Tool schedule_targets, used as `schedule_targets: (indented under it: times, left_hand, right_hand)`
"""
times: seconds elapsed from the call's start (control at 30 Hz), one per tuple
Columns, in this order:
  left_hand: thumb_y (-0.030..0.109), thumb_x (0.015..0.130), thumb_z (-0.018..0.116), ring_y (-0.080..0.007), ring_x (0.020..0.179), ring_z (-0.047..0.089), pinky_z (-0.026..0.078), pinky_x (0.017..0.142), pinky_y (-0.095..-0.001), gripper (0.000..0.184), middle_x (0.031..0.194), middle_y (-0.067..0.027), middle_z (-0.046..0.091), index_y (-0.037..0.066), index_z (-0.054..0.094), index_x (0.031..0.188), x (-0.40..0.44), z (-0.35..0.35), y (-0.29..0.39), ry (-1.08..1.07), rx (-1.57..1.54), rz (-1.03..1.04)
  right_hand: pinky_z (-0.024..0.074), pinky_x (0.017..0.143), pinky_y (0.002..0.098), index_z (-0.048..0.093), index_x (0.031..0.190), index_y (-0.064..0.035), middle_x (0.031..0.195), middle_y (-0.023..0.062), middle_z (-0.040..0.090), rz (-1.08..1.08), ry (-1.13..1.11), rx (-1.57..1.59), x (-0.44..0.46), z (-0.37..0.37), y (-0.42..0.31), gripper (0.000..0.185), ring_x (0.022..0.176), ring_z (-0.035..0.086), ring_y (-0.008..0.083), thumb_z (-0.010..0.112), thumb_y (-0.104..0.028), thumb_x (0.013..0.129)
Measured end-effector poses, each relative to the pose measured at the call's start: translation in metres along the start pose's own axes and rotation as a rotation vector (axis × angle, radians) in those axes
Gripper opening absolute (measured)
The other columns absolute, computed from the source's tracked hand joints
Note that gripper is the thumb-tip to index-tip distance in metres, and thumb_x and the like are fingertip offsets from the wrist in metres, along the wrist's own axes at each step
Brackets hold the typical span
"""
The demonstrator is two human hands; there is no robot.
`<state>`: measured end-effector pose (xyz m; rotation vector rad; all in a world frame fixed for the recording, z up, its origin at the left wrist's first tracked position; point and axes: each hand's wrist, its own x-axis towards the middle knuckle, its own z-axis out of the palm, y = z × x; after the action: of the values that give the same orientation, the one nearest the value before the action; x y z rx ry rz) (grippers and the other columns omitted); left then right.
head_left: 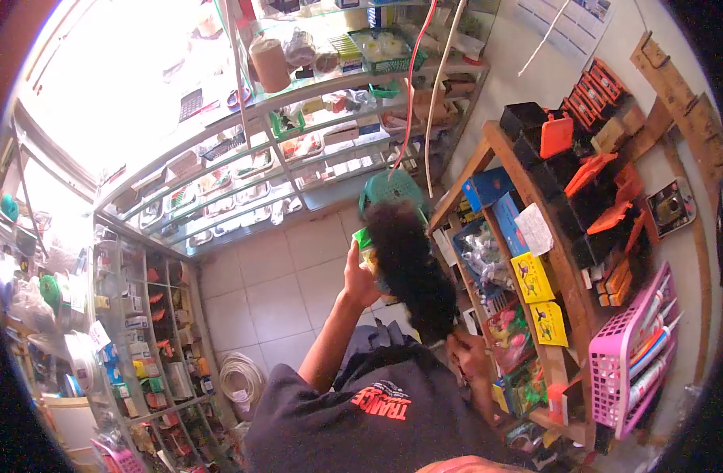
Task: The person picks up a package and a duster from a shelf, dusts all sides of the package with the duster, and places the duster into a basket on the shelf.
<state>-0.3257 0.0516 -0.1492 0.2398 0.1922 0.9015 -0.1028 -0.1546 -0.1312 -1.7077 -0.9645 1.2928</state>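
Observation:
My right hand [470, 361] is closed around the lower end of a black fluffy duster [412, 268]. The duster slants up and away in front of my chest, its head bushy and dark. To its left, my left hand [361, 280] is closed with the thumb pointing up. It grips a small item with a bright green and white top [363, 238] and some yellow below; the duster hides the rest, so I cannot tell its kind. Just beyond the duster's tip is a green round plastic container [391, 189], partly covered by it.
Glass display shelves [298, 169] with small goods run across the front, more shelves [152, 339] stand left. Close on my right is a wooden rack [539, 260] with black bins and a pink basket [633, 355]. Cables [415, 87] hang ahead; coiled cable [241, 378] lies on the tiled floor.

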Motion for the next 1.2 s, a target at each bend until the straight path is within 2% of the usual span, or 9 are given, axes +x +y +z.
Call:
schedule_targets:
  times: [0.17,0.3,0.4,0.77,0.83,0.97,1.07,1.1,1.2]
  left_hand:
    - [0.072,0.086,0.028,-0.0320,0.125,0.046,0.033,0.107,-0.0474,0.085,0.136,-0.0127,0.048,0.008,0.037,0.140,0.000,-0.008,0.009,-0.128,-0.084,-0.002]
    - [0.080,0.081,0.028,-0.0322,0.124,0.046,0.034,0.105,-0.0487,0.094,0.137,-0.0140,0.047,0.008,0.038,0.140,0.010,0.010,0.010,0.053,0.108,0.082]
    - [0.082,0.078,0.030,-0.0342,0.117,0.051,0.037,0.103,-0.0501,0.097,0.133,-0.0148,0.050,0.007,0.040,0.138,0.015,0.016,0.013,0.063,0.063,0.079]
    - [0.089,0.071,0.027,-0.0332,0.115,0.052,0.039,0.101,-0.0496,0.107,0.130,-0.0158,0.052,0.005,0.044,0.135,0.015,0.029,0.025,0.046,0.002,0.037]
    - [0.092,0.068,0.021,-0.0338,0.117,0.051,0.038,0.101,-0.0503,0.114,0.130,-0.0154,0.052,0.004,0.040,0.138,0.012,0.074,0.029,0.224,0.119,0.259]
    - [0.093,0.065,0.016,-0.0347,0.120,0.048,0.036,0.103,-0.0497,0.116,0.136,-0.0164,0.047,0.006,0.041,0.138,0.014,0.022,0.032,0.148,0.032,0.017]
    - [0.086,0.076,0.019,-0.0359,0.119,0.048,0.037,0.102,-0.0505,0.102,0.134,-0.0155,0.048,0.008,0.041,0.137,0.014,0.029,0.032,0.102,-0.145,0.040]
    - [0.081,0.081,0.018,-0.0358,0.116,0.050,0.038,0.100,-0.0517,0.094,0.130,-0.0153,0.052,0.008,0.044,0.134,0.016,0.044,0.034,-0.129,-0.202,0.275]
    - [0.071,0.089,0.020,-0.0333,0.112,0.052,0.040,0.099,-0.0507,0.080,0.124,-0.0154,0.054,0.008,0.047,0.130,0.010,0.034,0.040,-0.003,-0.043,0.156]
  right_hand:
    - [0.0447,0.056,0.0272,0.068,0.089,0.0003,0.067,0.0057,0.063,-0.071,0.020,-0.012,0.025,-0.007,0.044,0.027,0.058,0.056,0.0112,0.066,-0.027,0.086]
    - [0.0328,0.046,0.0235,0.060,0.076,-0.0021,0.061,-0.0016,0.053,-0.015,-0.113,0.060,0.029,-0.004,0.021,0.018,0.051,0.045,0.0063,0.061,-0.015,0.089]
    - [0.0334,0.047,0.0228,0.060,0.076,-0.0022,0.062,-0.0012,0.053,-0.222,0.023,0.002,0.039,-0.001,0.023,0.019,0.053,0.046,0.0064,0.061,-0.015,0.090]
    - [0.0353,0.050,0.0221,0.065,0.083,-0.0018,0.068,-0.0011,0.058,-0.145,-0.019,-0.100,0.042,-0.009,0.021,0.016,0.057,0.049,0.0058,0.061,-0.016,0.089]
    - [0.0374,0.052,0.0238,0.065,0.082,-0.0017,0.068,0.0009,0.060,-0.175,-0.035,-0.136,0.041,-0.008,0.015,0.017,0.057,0.051,0.0084,0.062,-0.017,0.089]
    - [0.0418,0.055,0.0269,0.064,0.080,-0.0011,0.069,0.0045,0.061,-0.086,0.041,0.019,0.028,0.009,-0.015,0.017,0.058,0.055,0.0135,0.063,-0.016,0.088]
    - [0.0433,0.056,0.0270,0.064,0.082,-0.0006,0.068,0.0036,0.061,-0.045,-0.017,0.148,0.032,0.013,-0.011,0.014,0.059,0.055,0.0131,0.063,-0.013,0.087]
    - [0.0440,0.056,0.0272,0.064,0.082,-0.0005,0.068,0.0032,0.060,-0.045,-0.052,0.185,0.035,0.015,-0.008,0.013,0.059,0.055,0.0130,0.063,-0.013,0.087]
    - [0.0455,0.057,0.0271,0.066,0.090,0.0003,0.070,0.0040,0.062,-0.136,-0.051,-0.033,0.040,0.012,-0.004,0.012,0.061,0.057,0.0134,0.064,-0.011,0.087]
